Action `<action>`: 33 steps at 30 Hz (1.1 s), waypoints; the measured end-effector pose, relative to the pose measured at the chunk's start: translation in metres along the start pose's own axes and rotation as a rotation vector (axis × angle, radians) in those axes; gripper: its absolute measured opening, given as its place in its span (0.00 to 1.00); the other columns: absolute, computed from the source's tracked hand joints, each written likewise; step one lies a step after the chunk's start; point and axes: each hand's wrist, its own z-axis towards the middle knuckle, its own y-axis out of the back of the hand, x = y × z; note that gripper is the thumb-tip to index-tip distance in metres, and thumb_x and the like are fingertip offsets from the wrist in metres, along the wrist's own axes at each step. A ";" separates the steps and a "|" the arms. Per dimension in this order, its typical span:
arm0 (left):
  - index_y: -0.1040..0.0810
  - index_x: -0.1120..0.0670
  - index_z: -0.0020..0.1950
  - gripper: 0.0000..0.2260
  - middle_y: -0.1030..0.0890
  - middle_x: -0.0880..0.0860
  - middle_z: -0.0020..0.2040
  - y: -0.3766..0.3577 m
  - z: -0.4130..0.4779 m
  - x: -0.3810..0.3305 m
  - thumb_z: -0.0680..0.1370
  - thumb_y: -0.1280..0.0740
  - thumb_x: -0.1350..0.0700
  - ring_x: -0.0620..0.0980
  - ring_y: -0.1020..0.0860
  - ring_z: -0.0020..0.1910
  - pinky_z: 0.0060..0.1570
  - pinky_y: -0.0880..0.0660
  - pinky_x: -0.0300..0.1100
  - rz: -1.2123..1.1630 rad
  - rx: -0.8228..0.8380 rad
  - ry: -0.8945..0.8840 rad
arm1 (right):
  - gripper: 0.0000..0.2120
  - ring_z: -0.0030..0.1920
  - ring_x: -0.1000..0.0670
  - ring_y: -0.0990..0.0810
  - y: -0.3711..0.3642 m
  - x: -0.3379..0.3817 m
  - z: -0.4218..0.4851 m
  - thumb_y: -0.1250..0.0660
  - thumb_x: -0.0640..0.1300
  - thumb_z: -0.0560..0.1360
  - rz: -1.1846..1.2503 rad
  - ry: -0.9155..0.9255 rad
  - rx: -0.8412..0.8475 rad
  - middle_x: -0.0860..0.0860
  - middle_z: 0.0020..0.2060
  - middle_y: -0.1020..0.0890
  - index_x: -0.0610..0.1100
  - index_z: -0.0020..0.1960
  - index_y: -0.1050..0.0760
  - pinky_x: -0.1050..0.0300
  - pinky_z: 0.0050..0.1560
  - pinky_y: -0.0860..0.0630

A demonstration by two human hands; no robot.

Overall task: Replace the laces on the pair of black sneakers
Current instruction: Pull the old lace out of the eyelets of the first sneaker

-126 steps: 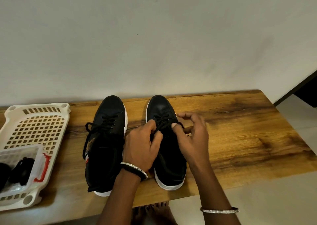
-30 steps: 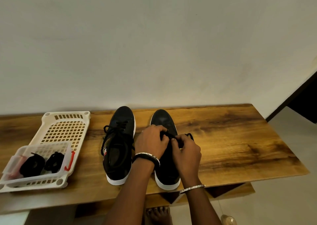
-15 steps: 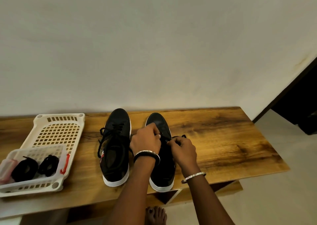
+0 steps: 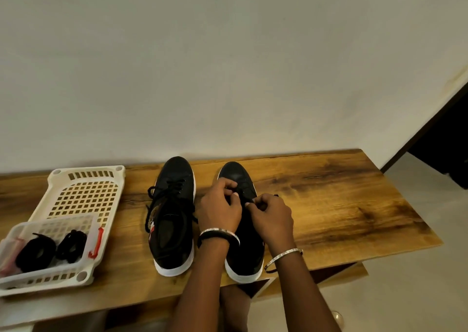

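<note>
Right sneaker [image 4: 236,176]: we see it under both hands.
Left hand [image 4: 219,211]: fingers [image 4: 228,183] pinch its lace [image 4: 247,192].
Right hand [image 4: 273,219]: fingers [image 4: 256,204] pinch the same lace.

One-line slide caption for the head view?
Left hand and right hand pinch the black lace of a black white-soled sneaker on a wooden bench; laced twin sneaker and white plastic basket alongside.

Wooden bench [image 4: 329,205] — two black sneakers [image 4: 174,217], a white basket [image 4: 83,195].

Left hand [image 4: 219,211], right hand [image 4: 273,217] close together, backs up, fingers curled, each pinching lace [image 4: 249,199].
</note>
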 end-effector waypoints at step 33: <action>0.20 0.41 0.52 0.07 0.21 0.42 0.52 0.001 0.007 0.002 0.79 0.36 0.42 0.46 0.28 0.59 0.58 0.33 0.48 0.421 -0.023 -0.173 | 0.04 0.41 0.50 0.15 -0.001 -0.011 0.026 0.25 0.47 0.69 0.379 -0.226 0.024 0.54 0.34 0.15 0.49 0.37 0.16 0.47 0.49 0.17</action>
